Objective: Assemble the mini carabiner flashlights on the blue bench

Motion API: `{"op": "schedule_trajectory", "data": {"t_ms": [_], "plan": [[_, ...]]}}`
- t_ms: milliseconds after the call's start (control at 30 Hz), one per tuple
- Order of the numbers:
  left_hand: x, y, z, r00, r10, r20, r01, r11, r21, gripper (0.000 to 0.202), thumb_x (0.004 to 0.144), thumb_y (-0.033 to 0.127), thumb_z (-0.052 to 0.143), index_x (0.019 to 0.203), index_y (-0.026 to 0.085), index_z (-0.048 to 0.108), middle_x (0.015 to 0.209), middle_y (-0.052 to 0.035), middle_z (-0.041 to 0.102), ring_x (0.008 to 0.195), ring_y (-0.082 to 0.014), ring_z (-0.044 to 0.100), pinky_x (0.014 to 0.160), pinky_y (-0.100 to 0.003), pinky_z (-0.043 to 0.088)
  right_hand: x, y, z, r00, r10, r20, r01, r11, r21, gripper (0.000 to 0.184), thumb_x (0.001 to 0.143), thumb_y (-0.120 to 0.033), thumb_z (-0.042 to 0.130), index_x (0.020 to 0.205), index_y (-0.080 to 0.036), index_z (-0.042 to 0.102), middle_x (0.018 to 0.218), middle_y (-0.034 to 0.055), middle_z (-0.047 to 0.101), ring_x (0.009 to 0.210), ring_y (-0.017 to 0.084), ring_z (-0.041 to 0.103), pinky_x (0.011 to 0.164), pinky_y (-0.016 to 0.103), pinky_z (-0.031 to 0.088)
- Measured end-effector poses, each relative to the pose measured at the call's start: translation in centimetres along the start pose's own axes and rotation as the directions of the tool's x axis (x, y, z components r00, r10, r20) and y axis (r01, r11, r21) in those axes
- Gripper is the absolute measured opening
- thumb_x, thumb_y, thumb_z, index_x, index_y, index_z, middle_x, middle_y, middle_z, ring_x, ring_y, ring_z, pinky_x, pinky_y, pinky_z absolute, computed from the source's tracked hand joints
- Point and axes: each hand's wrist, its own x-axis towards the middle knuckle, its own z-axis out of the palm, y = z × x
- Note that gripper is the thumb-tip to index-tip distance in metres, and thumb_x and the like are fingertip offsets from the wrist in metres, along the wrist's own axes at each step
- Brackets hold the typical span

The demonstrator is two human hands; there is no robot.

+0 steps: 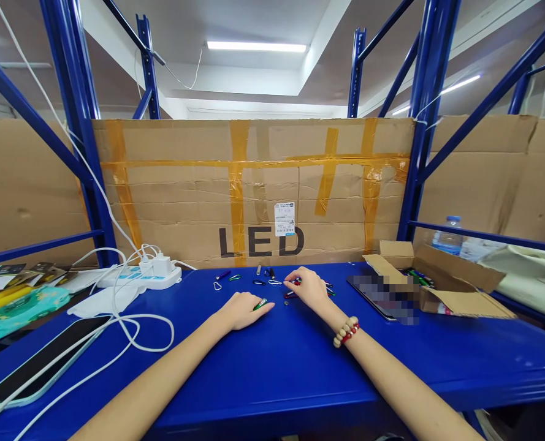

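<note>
My left hand [243, 310] rests low over the blue shelf, its fingers curled round a small green cylinder [260, 304] whose end sticks out by the thumb. My right hand [309, 286] reaches over a small heap of red, green and dark pieces [330, 285], fingers bent and pinched at the tips; what they grip is too small to make out. Beyond the hands lie a silver carabiner [217, 286], a green carabiner [235, 277], a dark carabiner [259, 282] and a pale carabiner [274, 282]. A dark blue tube [224, 275] and a grey cylinder [259, 269] are near them.
To the right sit a dark phone-like device [368, 297] and an open cardboard box [460, 301] with small coloured pieces inside. On the left are a white power strip [162, 278], looping white cables [155, 349] and a tablet-like device [37, 364]. Taped cardboard [184, 208] stands behind.
</note>
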Motion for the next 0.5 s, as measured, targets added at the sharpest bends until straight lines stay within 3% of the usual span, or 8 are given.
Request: {"op": "schedule_trajectory", "data": {"t_ms": [500], "plan": [[-0.08,0.0,-0.04,1.0,0.008,0.007,-0.008,1.0,0.007,0.051,0.093,0.046,0.021,0.06,0.017,0.047,0.067,-0.0046,0.06,0.069,-0.0224,0.058,0.056,-0.026,0.035,-0.16,-0.56,0.2,0.997,-0.047,0.053,0.044,0.997,0.057,0.01,0.077,-0.015,0.064,0.071,-0.023,0.065,0.071,-0.0051,0.064,0.07,0.015,0.059,0.049,0.02,0.034]]}}
